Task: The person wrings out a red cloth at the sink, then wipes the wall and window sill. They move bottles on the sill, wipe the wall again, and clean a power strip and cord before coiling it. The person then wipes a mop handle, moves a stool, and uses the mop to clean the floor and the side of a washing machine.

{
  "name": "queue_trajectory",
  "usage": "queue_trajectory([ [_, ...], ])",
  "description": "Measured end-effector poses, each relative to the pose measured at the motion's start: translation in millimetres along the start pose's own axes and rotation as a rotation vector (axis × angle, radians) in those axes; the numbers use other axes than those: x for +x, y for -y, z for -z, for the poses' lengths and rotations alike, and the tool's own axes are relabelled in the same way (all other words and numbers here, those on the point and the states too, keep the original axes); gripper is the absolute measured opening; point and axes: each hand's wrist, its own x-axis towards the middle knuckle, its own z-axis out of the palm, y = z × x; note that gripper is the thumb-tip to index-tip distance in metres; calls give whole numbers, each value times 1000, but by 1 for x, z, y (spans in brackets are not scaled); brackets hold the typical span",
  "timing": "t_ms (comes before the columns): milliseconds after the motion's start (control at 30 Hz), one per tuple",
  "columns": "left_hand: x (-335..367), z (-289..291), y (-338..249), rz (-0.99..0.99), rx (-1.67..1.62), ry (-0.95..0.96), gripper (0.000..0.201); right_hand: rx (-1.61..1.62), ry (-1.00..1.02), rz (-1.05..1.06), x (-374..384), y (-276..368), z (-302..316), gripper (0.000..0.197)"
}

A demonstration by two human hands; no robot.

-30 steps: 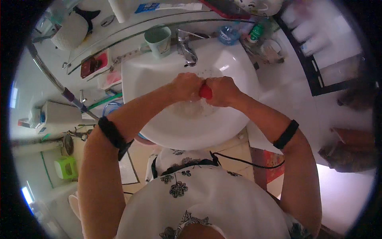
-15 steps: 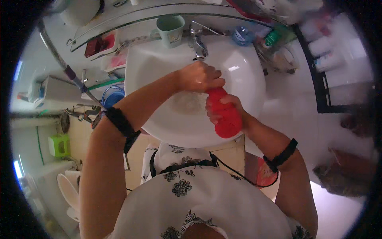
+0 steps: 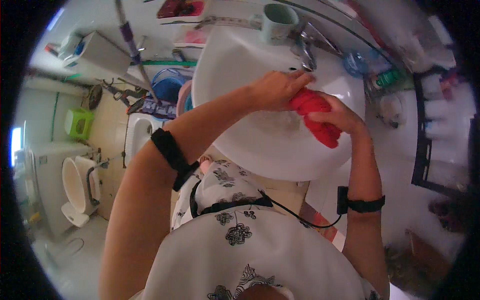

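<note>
A red cloth, bunched and folded, is held between both hands over the right side of a white washbasin. My left hand has its fingers at the cloth's upper left end, just below the chrome faucet. Wrapped round the middle of the cloth is my right hand, with the lower end hanging out beneath it. Shallow, cloudy-looking water shows at the bottom of the basin, partly behind my left forearm.
On the basin's back rim stands a pale green mug. A blue bottle lies at the far right corner. To the left are a mop pole, a blue bucket and a green stool. A black frame borders the right.
The view has swung, so the basin appears farther right. My left hand's fingers have loosened and straightened over the cloth's end; the cloth looks more folded and shorter in my right hand.
</note>
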Motion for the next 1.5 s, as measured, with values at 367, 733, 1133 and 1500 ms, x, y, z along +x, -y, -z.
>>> queue_trajectory([
  [367, -113, 65, 37, 474, -249, 104, 40, -475, -155, 182, 8, 61, -39, 40],
  [733, -330, 149, -38, 629, -705, -513, 71, -1155, -66, 268, 105, 94, -296, 50],
  [1133, -522, 240, -27, 952, -903, -1126, 59, -394, 408, 546, 207, 159, -540, 39],
  [1500, -644, 348, 122, 1437, -107, -939, 25, -122, 602, 611, 410, 275, -651, 56],
])
